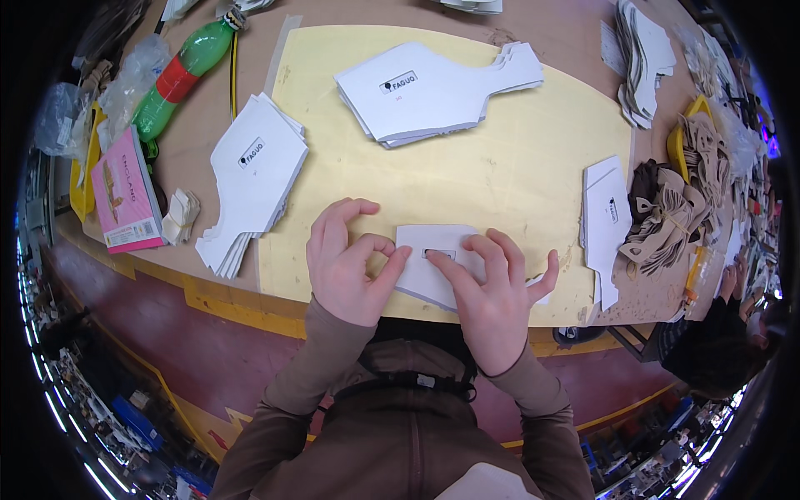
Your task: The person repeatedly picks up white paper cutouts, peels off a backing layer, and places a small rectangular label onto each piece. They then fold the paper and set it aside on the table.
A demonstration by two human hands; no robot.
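In front of me a small white shoe-upper piece (pixel 410 277) lies flat on the yellow sheet, with a small printed label (pixel 450 254) on its face. My right hand (pixel 493 304) is over the piece, its thumb resting on the label and its fingers spread; the little finger sticks out to the right. My left hand (pixel 348 265) is at the piece's left edge. Its thumb tip touches that edge, the index finger curls close to the thumb, and the other fingers stay loose. The palm side hides whatever may be between the left fingertips.
White labelled stacks lie at the far centre (pixel 437 96), left (pixel 250 175) and right (pixel 607 217) of the yellow sheet (pixel 350 175). At left are a green bottle (pixel 200 54) and a pink notebook (pixel 125 196). Tan pieces (pixel 679 212) crowd the right; another person (pixel 717 342) sits there.
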